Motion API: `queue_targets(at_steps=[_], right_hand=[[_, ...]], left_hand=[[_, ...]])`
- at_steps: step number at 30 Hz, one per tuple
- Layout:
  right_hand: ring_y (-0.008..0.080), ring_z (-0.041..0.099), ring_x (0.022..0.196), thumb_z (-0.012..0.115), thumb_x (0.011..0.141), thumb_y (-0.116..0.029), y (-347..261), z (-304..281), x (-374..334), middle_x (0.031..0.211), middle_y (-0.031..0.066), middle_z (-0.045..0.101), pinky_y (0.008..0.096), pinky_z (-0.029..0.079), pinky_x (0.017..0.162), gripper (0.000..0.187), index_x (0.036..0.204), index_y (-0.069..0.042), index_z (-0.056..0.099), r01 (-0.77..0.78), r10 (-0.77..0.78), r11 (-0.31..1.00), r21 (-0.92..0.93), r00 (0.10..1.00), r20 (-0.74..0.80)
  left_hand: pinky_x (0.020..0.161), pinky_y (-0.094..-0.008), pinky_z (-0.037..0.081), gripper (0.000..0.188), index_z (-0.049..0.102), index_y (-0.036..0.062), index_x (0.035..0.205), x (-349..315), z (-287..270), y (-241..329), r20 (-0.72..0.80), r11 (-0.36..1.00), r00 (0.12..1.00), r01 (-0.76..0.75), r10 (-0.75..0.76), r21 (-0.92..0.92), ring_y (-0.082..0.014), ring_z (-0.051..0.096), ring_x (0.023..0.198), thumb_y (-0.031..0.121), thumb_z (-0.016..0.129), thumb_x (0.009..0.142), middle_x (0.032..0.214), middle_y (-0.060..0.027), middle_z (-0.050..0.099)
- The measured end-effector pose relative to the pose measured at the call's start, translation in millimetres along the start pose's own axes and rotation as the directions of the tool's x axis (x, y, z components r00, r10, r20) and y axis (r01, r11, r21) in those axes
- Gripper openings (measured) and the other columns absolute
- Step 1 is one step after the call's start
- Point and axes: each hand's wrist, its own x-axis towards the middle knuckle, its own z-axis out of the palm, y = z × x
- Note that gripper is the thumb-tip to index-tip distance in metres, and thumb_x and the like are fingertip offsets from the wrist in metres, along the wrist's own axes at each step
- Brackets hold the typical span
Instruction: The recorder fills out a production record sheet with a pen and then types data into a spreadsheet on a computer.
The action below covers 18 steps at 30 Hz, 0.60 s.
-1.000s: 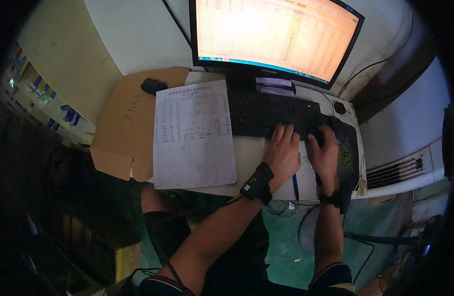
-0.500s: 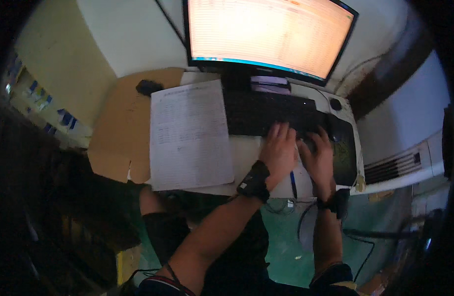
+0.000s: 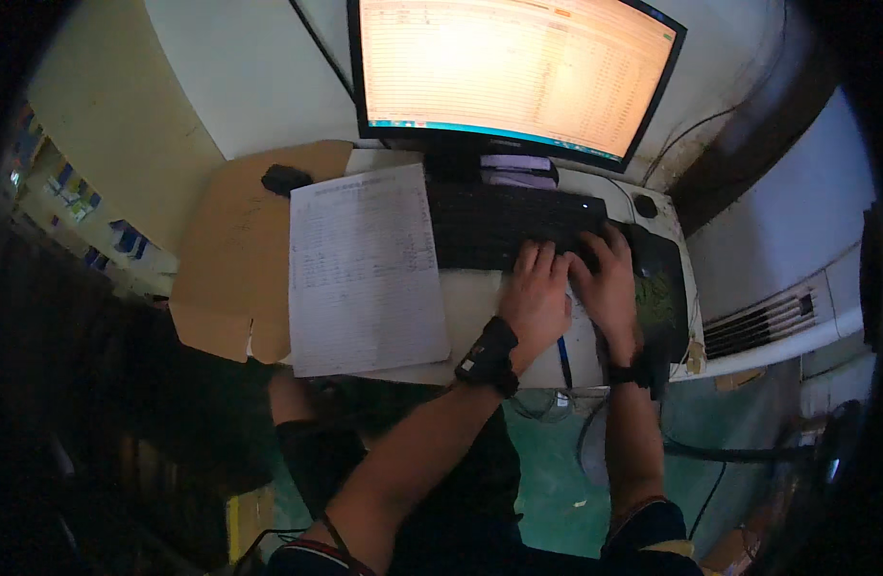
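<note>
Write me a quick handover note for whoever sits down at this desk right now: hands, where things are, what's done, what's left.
Left hand: fingers on the black keyboard, holding nothing.
Right hand: on the keyboard's right end, holding nothing.
Printed sheet: flat, left of the keyboard, partly over a cardboard piece.
Monitor: on, showing a spreadsheet.
Done: cannot tell how many rows are filled.
Left: probably more typing from the sheet.

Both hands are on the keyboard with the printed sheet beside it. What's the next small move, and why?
Probably a glance to the printed sheet for the next entry. Left hand and right hand both rest on the right end of the black keyboard, the sheet lies just left of it, and the monitor shows a spreadsheet.
</note>
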Motion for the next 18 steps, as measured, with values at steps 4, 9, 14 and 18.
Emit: queue_targets(at_steps=[4,9,14,18], right_hand=[[0.0503,0.055,0.134,0.082,0.091,-0.024,9,2,8,0.145,0.0326,0.058,0.0523,0.048,0.112,0.041,0.126,-0.005,0.073,0.062,-0.057,0.994,-0.089,0.997,0.049],[0.0494,0.054,0.135,0.08,0.094,-0.026,2,9,17,0.145,0.0319,0.058,0.052,0.047,0.112,0.041,0.127,-0.003,0.073,0.002,-0.001,0.998,-0.064,1.0,0.017],[0.0479,0.062,0.124,0.079,0.096,-0.024,9,3,12,0.14,0.0291,0.062,0.0494,0.052,0.106,0.041,0.128,0.0,0.071,-0.064,0.059,0.996,0.064,0.995,0.081],[0.0458,0.065,0.12,0.078,0.095,-0.021,18,-11,-5,0.136,0.0276,0.064,0.0477,0.054,0.103,0.04,0.128,0.001,0.069,-0.21,0.203,0.967,0.141,0.977,0.067]], left_hand=[[0.118,-0.0538,0.042,0.047,0.061,-0.0071,0.124,1,-3,-2,0.025,1.0,0.999,0.026,-0.025,-0.011,-0.0487,0.046,0.139,0.006,0.073,0.08,0.145,-0.0268,0.053],[0.119,-0.0549,0.041,0.05,0.06,-0.0071,0.127,1,-3,-4,0.025,1.0,1.0,-0.004,0.003,0.03,-0.0498,0.046,0.139,0.006,0.072,0.08,0.145,-0.0269,0.053],[0.12,-0.0557,0.04,0.05,0.061,-0.0081,0.128,-4,-4,-7,0.023,1.0,1.0,0.014,-0.014,-0.004,-0.0497,0.047,0.138,0.006,0.07,0.081,0.144,-0.0279,0.054],[0.121,-0.0552,0.039,0.049,0.062,-0.0083,0.127,-1,1,-4,0.021,1.0,1.0,0.017,-0.017,-0.02,-0.0491,0.047,0.139,0.007,0.071,0.081,0.145,-0.0283,0.053]])
